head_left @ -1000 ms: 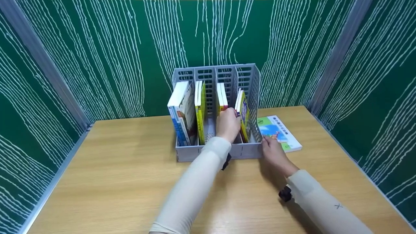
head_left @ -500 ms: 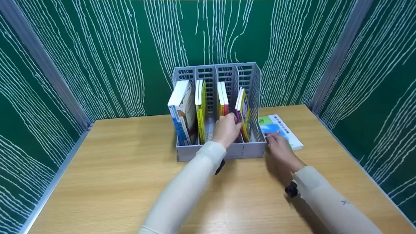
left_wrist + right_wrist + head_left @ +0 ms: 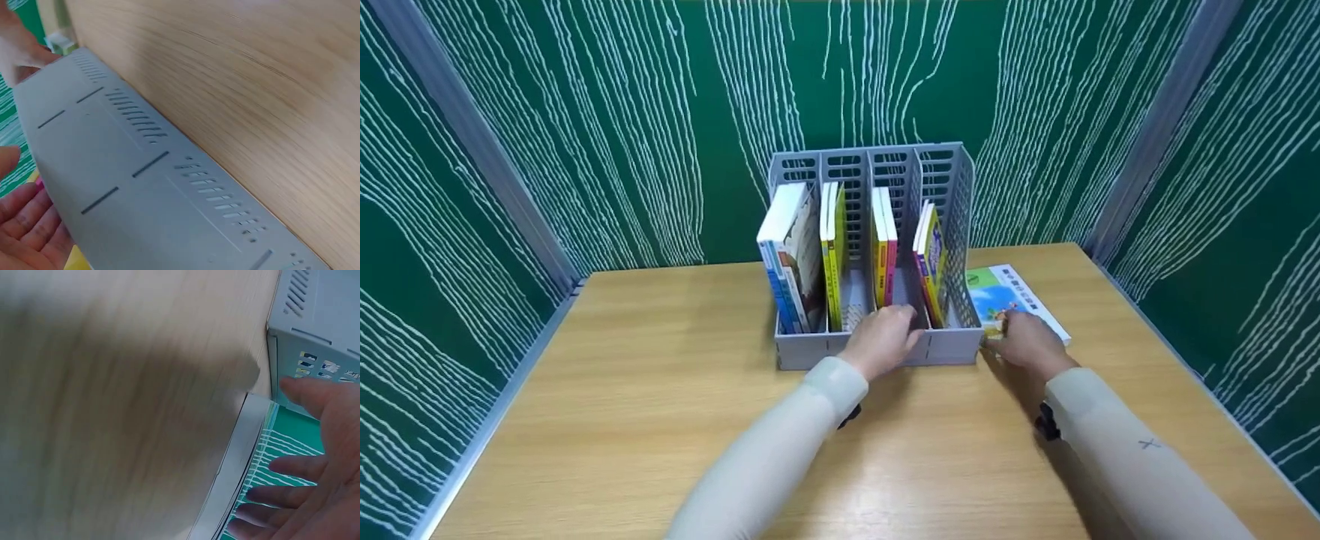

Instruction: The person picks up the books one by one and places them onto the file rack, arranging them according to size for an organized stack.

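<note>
A grey four-slot file rack (image 3: 952, 347) stands on the table with books upright in its slots. My left hand (image 3: 881, 341) is over the rack's front lip, below the pair of yellow and pink-spined books (image 3: 883, 255). In the left wrist view its fingers (image 3: 39, 225) are extended behind the rack's front panel (image 3: 124, 157), holding nothing. At the rack's right side my right hand (image 3: 1027, 341) hovers by a blue and green book (image 3: 1009, 289) lying flat. The right wrist view shows spread fingers (image 3: 287, 495) near that book's edge (image 3: 236, 455); whether they touch it, I cannot tell.
Thick blue-spined books (image 3: 776, 277) fill the leftmost slot, with yellow books (image 3: 831, 277) beside them. Books with purple and yellow covers (image 3: 930, 262) lean in the rightmost slot. Green walls with white lines (image 3: 622, 135) enclose the wooden table (image 3: 660, 412).
My left hand has drawn back from the books to the rack's front lip. The right hand has left the rack's front right corner and shifted right, over the flat book.
</note>
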{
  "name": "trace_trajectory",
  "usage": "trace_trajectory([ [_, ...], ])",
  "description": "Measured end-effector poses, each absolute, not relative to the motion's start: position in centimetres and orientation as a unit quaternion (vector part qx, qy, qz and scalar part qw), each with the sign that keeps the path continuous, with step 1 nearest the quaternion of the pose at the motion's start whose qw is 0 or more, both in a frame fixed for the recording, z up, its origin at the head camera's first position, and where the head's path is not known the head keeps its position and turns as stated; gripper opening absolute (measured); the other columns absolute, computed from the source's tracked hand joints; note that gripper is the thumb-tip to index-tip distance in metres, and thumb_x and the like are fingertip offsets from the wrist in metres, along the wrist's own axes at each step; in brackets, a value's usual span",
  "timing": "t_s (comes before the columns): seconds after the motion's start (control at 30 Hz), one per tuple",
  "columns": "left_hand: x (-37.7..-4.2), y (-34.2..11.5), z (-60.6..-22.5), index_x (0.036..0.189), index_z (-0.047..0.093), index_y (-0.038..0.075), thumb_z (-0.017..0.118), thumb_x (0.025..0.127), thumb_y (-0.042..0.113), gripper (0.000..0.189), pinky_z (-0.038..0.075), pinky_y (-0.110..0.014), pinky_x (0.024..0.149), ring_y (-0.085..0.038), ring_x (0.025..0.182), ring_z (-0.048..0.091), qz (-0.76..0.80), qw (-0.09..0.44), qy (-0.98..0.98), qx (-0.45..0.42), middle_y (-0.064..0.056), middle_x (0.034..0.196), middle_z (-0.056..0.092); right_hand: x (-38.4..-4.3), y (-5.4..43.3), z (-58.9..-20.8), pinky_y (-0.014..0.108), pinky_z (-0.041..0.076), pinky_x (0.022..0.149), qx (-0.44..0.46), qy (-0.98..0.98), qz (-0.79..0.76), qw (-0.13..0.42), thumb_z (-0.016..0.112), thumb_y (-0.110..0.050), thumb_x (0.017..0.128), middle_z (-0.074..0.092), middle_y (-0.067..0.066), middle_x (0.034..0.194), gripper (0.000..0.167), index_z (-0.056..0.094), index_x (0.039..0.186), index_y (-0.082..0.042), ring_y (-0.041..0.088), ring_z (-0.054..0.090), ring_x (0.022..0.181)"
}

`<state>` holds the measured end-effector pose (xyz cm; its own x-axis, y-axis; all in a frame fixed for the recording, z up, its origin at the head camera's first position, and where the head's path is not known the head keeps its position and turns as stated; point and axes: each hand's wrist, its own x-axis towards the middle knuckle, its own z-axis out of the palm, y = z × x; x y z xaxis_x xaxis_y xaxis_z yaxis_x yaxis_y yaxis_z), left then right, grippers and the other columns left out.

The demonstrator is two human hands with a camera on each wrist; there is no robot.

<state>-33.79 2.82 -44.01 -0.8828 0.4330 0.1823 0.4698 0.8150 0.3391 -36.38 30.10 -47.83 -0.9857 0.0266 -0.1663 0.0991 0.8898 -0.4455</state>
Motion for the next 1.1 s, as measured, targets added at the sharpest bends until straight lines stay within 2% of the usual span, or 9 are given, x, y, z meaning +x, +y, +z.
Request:
trace_trajectory([
  [0.27,-33.9,2.6,-44.9,0.112,0.072,0.009,0.06,0.113,0.026,0.022,0.066,-0.037,0.088,-0.023,0.101,0.079,-0.065,0.099,-0.946,-0.301,-0.006,0.109,0.08,-37.4,30.3,-47.4,0.056,0.056,0.092,0.017,0.98,-0.18,0.082,0.086,-0.03,0.089,0.072,0.03,0.128,0.061,0.067,0.129,0.012,0.035,0.061,0.098],
  [0.47,-34.1,2.6,-45.1,0.111,0.074,0.01,0.056,0.111,0.008,0.018,0.067,-0.035,0.082,-0.021,0.095,0.079,-0.012,0.116,-0.943,-0.312,-0.006,0.105,0.081,-38.2,30.3,-46.6,0.042,0.051,0.076,0.015,0.98,-0.166,0.113,0.089,-0.027,0.086,0.076,0.018,0.101,0.051,0.071,0.116,0.01,0.03,0.06,0.085],
  [0.53,-34.1,2.6,-45.2,0.112,0.075,0.01,0.056,0.111,0.006,0.019,0.067,-0.035,0.08,-0.021,0.093,0.079,-0.01,0.114,-0.943,-0.311,-0.006,0.105,0.081,-38.4,30.3,-46.5,0.04,0.049,0.074,0.013,0.979,-0.165,0.12,0.089,-0.026,0.085,0.075,0.015,0.097,0.048,0.072,0.113,0.009,0.029,0.06,0.083],
  [0.77,-34.1,2.8,-45.2,0.113,0.075,0.01,0.056,0.11,0.003,0.02,0.067,-0.035,0.08,-0.021,0.092,0.079,-0.012,0.104,-0.946,-0.307,-0.005,0.105,0.081,-38.5,29.9,-45.9,0.043,0.051,0.076,-0.002,0.984,-0.137,0.115,0.089,-0.021,0.082,0.073,0.016,0.099,0.043,0.073,0.11,0.007,0.03,0.059,0.084],
  [0.9,-34.2,2.8,-45.3,0.113,0.076,0.01,0.056,0.11,0.003,0.021,0.066,-0.036,0.08,-0.021,0.093,0.079,-0.016,0.099,-0.947,-0.305,-0.006,0.105,0.082,-38.6,29.6,-45.3,0.042,0.048,0.073,-0.014,0.986,-0.11,0.123,0.086,-0.017,0.079,0.069,0.016,0.097,0.039,0.071,0.108,0.007,0.031,0.057,0.084],
  [1.1,-34.1,2.7,-45.4,0.11,0.076,0.011,0.056,0.109,0.003,0.021,0.067,-0.036,0.077,-0.021,0.09,0.079,-0.014,0.118,-0.945,-0.306,-0.005,0.102,0.082,-38.6,29.4,-44.5,0.043,0.046,0.073,-0.025,0.987,-0.082,0.139,0.081,-0.014,0.077,0.062,0.018,0.098,0.038,0.066,0.106,0.006,0.034,0.055,0.086],
])
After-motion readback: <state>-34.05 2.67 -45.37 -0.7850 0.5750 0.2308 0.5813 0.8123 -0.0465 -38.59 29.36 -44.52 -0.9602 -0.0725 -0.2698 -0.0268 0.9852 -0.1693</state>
